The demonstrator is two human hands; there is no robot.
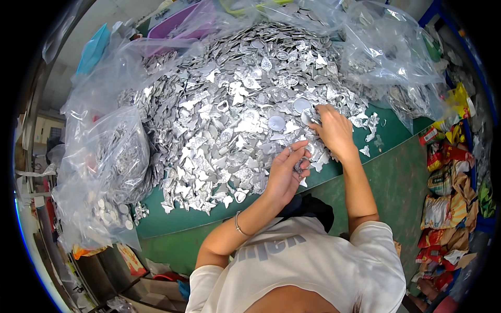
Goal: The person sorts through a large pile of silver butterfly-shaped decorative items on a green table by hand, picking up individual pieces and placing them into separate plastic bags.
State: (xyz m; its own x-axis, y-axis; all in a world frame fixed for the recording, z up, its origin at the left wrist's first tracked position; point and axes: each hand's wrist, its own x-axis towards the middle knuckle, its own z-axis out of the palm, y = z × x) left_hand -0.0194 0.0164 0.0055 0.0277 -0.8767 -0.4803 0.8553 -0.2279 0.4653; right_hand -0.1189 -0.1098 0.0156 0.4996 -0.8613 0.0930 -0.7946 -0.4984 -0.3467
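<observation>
A wide heap of small flat silver metal pieces, many of them butterfly- or leaf-shaped, covers the green table. At the heap's near edge my left hand is turned partly palm up, its fingers curled round a few of these pieces. My right hand reaches down just beyond it, with fingers and thumb closed on a round silver piece at the heap's surface. Close by, a smooth grey disc lies flat on top. The fingers partly hide the exact shapes of the held pieces.
Clear plastic bags of metal pieces stand at the left and far right. A purple bin is behind the heap. Loose pieces lie near the table's right edge. Colourful packets fill the right side.
</observation>
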